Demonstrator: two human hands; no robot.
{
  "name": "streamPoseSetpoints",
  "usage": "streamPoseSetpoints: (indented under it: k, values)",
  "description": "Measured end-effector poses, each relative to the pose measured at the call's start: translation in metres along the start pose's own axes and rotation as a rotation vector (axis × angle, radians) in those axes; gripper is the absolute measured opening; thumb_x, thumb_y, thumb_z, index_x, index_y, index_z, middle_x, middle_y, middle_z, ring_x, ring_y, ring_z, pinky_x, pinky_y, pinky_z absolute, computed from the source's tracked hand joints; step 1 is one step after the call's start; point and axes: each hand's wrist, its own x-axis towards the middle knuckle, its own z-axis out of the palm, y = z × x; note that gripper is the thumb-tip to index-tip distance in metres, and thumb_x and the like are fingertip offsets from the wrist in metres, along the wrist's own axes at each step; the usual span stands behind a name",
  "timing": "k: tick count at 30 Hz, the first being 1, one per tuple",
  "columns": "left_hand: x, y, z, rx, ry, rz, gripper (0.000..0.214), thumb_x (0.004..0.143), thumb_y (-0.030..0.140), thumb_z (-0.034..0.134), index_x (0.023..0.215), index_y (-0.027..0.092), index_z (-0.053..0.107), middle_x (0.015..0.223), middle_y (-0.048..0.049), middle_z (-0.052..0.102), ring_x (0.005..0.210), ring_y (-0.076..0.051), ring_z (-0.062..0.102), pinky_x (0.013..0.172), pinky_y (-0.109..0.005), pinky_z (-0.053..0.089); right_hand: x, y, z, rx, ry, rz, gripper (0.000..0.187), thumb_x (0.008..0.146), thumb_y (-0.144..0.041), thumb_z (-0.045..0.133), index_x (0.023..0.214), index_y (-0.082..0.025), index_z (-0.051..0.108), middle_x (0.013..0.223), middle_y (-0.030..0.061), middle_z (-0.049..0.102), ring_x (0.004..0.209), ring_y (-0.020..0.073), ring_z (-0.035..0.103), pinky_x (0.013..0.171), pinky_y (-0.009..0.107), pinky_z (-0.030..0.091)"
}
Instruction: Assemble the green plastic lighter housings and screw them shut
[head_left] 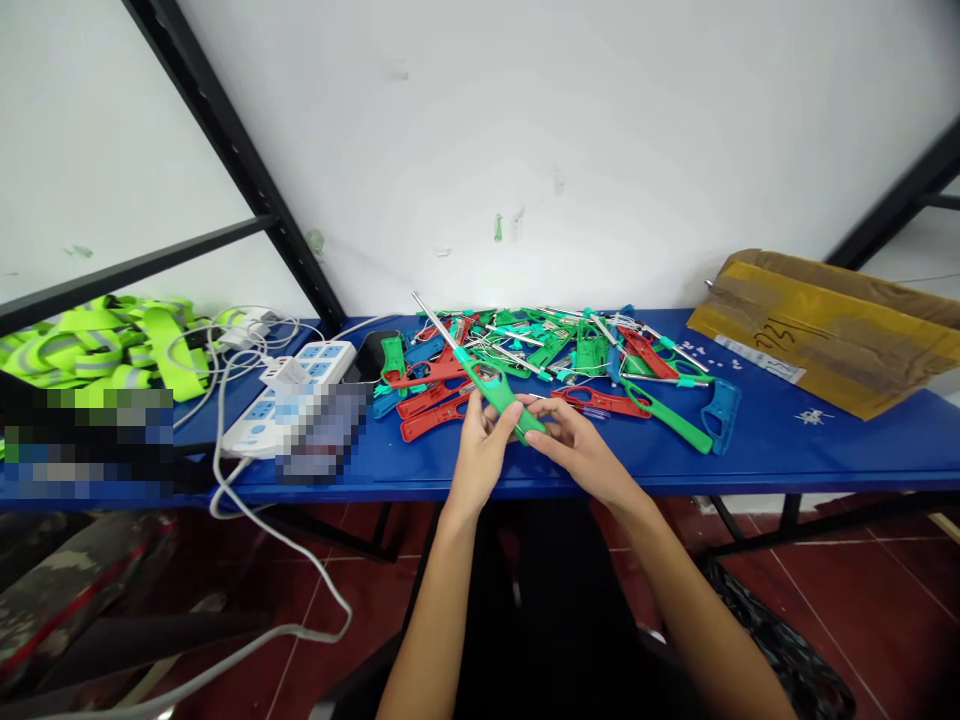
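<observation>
A green long-necked gas lighter (491, 388) is held between both hands above the front of the blue table. Its metal tube points up and to the left. My left hand (486, 432) is closed round the middle of the handle, thumb on top. At the handle's lower end, my right hand (570, 435) grips with thumb and fingers. Behind the hands spreads a pile of green, red and blue lighter parts with metal tubes and thin wires. A red handle piece (435, 417) lies left of my left hand, and a green handle (671, 415) lies to the right.
A white power strip (300, 400) with cables stands at the left, near yellow-green reflective straps (112, 345). A taped cardboard box (817, 335) sits at the right of the blue table (840, 445). Black metal posts rise at both sides; a white cord hangs over the front edge.
</observation>
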Motion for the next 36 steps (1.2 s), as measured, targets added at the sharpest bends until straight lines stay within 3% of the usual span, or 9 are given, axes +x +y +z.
streamPoseSetpoints:
  k: [4, 7, 11, 18, 22, 24, 27, 31, 36]
  values:
    - [-0.001, 0.002, 0.001, -0.017, -0.015, 0.022, 0.072, 0.089, 0.055, 0.091, 0.142, 0.025, 0.055, 0.125, -0.0126, 0.084, 0.105, -0.026, 0.084, 0.089, -0.035, 0.068, -0.002, 0.000, 0.000, -0.011, -0.015, 0.034, 0.046, 0.097, -0.066, 0.077, 0.120, -0.028, 0.065, 0.077, -0.0037, 0.061, 0.061, 0.0144, 0.046, 0.055, 0.029, 0.038]
    - [-0.002, 0.003, 0.001, -0.022, -0.044, 0.016, 0.074, 0.089, 0.054, 0.091, 0.146, 0.025, 0.054, 0.125, -0.0144, 0.084, 0.107, -0.027, 0.084, 0.089, -0.037, 0.068, -0.003, -0.002, -0.002, -0.008, -0.005, 0.021, 0.047, 0.100, -0.067, 0.073, 0.122, -0.025, 0.066, 0.068, -0.0061, 0.053, 0.059, 0.0142, 0.046, 0.054, 0.029, 0.037]
    - [-0.001, 0.001, 0.000, -0.017, -0.041, 0.013, 0.074, 0.089, 0.052, 0.092, 0.145, 0.023, 0.053, 0.123, -0.0140, 0.085, 0.106, -0.027, 0.084, 0.087, -0.035, 0.068, -0.002, -0.002, -0.001, -0.023, 0.016, -0.006, 0.049, 0.101, -0.066, 0.072, 0.125, -0.024, 0.069, 0.074, -0.0037, 0.059, 0.058, 0.0130, 0.046, 0.053, 0.029, 0.038]
    - [0.000, -0.003, -0.002, -0.006, 0.011, -0.001, 0.072, 0.082, 0.055, 0.097, 0.133, 0.022, 0.058, 0.112, -0.0086, 0.084, 0.100, -0.026, 0.084, 0.082, -0.032, 0.068, -0.002, -0.001, 0.002, -0.150, 0.101, -0.068, 0.043, 0.101, -0.060, 0.074, 0.128, -0.027, 0.078, 0.109, 0.0048, 0.075, 0.061, 0.0119, 0.049, 0.056, 0.029, 0.044]
    - [0.000, -0.002, -0.001, -0.003, 0.034, 0.028, 0.064, 0.087, 0.056, 0.093, 0.129, 0.023, 0.057, 0.109, -0.0078, 0.083, 0.092, -0.024, 0.083, 0.078, -0.033, 0.067, -0.010, -0.007, -0.030, -0.706, 0.256, -0.243, 0.036, 0.105, -0.054, 0.073, 0.131, -0.029, 0.082, 0.119, 0.0067, 0.076, 0.071, 0.0161, 0.063, 0.073, 0.034, 0.053]
    - [0.001, -0.001, 0.000, -0.023, 0.049, 0.047, 0.062, 0.089, 0.055, 0.091, 0.131, 0.024, 0.056, 0.108, -0.0073, 0.083, 0.089, -0.024, 0.082, 0.075, -0.034, 0.067, -0.015, -0.007, -0.054, -0.996, 0.325, -0.287, 0.034, 0.110, -0.054, 0.065, 0.119, -0.028, 0.085, 0.119, 0.0073, 0.077, 0.072, 0.0180, 0.066, 0.071, 0.036, 0.052]
    - [0.001, 0.000, 0.002, -0.055, 0.094, 0.071, 0.057, 0.092, 0.054, 0.089, 0.130, 0.025, 0.058, 0.104, -0.0053, 0.081, 0.085, -0.021, 0.079, 0.071, -0.030, 0.064, -0.022, -0.003, -0.085, -1.301, 0.293, -0.242, 0.041, 0.114, -0.055, 0.056, 0.114, -0.025, 0.084, 0.113, 0.0079, 0.079, 0.076, 0.0223, 0.072, 0.062, 0.036, 0.048]
    - [0.001, 0.001, 0.002, -0.102, 0.167, 0.083, 0.047, 0.094, 0.057, 0.086, 0.121, 0.024, 0.066, 0.098, -0.0023, 0.076, 0.075, -0.015, 0.070, 0.064, -0.024, 0.057, -0.025, 0.001, -0.098, -1.376, 0.188, -0.178, 0.040, 0.115, -0.051, 0.053, 0.119, -0.023, 0.081, 0.109, 0.0085, 0.079, 0.091, 0.0276, 0.078, 0.063, 0.036, 0.050]
    - [0.004, 0.007, 0.002, -0.181, 0.214, 0.024, 0.054, 0.090, 0.070, 0.083, 0.092, 0.019, 0.064, 0.078, 0.0017, 0.058, 0.061, -0.010, 0.050, 0.051, -0.021, 0.048, -0.024, -0.004, -0.096, -1.241, 0.123, -0.177, 0.030, 0.114, -0.044, 0.057, 0.119, -0.026, 0.080, 0.121, 0.0084, 0.082, 0.100, 0.0291, 0.080, 0.072, 0.037, 0.054]
